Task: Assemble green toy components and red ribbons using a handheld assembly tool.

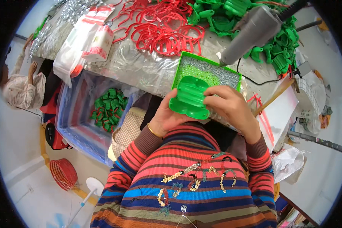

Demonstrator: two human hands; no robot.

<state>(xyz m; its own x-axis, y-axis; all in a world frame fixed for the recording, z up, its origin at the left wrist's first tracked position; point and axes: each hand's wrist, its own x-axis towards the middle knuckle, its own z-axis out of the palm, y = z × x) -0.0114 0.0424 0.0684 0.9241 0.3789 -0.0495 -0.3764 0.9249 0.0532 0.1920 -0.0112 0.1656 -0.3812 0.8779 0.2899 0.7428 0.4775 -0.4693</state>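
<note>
A glossy green plastic shell part (193, 98), with rounded lobes and ridges along its middle, is tilted in front of my chest. My left hand (165, 114) is closed on its lower left side, the thumb at its edge. At the part's right edge, my right hand (228, 106) has its fingers bent together in a pinch; whatever is between the fingertips is hidden. Just beyond the part, a lime-green tray (180, 60) holds many small silver screws (212, 69). Above this tray's far side hangs a grey electric screwdriver (250, 34), its tip pointing down.
Red plastic straps (159, 34) lie heaped at the back, with green plastic parts (281, 53) piled at the back right. To the left, a blue crate (72, 110) contains green and red pieces (109, 108). A small box (98, 43) stands near the table edge. Another person (24, 87) is at far left.
</note>
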